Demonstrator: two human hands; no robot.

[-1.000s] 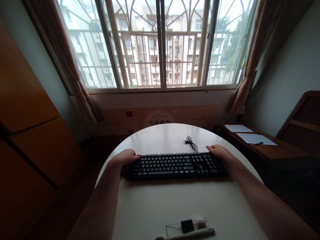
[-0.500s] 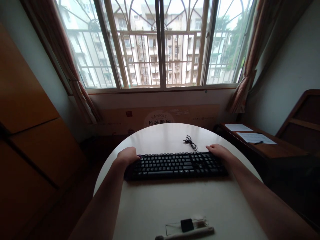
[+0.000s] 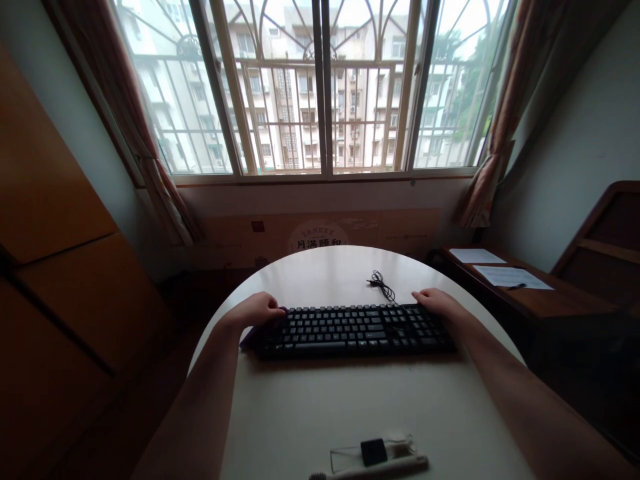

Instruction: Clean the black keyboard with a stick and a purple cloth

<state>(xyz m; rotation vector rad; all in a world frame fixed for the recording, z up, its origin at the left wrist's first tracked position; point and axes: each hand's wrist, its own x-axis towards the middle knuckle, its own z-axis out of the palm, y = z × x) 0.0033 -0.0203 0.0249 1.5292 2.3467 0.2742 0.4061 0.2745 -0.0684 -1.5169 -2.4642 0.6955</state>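
A black full-size keyboard lies flat on the white round table, its keys facing up. At its left end, my left hand is closed on a dark purple cloth, which drapes past the keyboard's left edge; most of the cloth is under the fingers. My right hand grips the keyboard's far right corner, thumb along the back edge and the other fingers hidden. Behind the keyboard sits its bundled black cable.
Near the table's front lie a white brush and a small black block with wire loops. A wooden side table at right carries papers and a pen. A wooden cabinet stands at left, a window ahead.
My left hand has shifted slightly, its fingers curling further over the keyboard's left end, and more purple cloth shows beside it. My right hand and the keyboard look unmoved.
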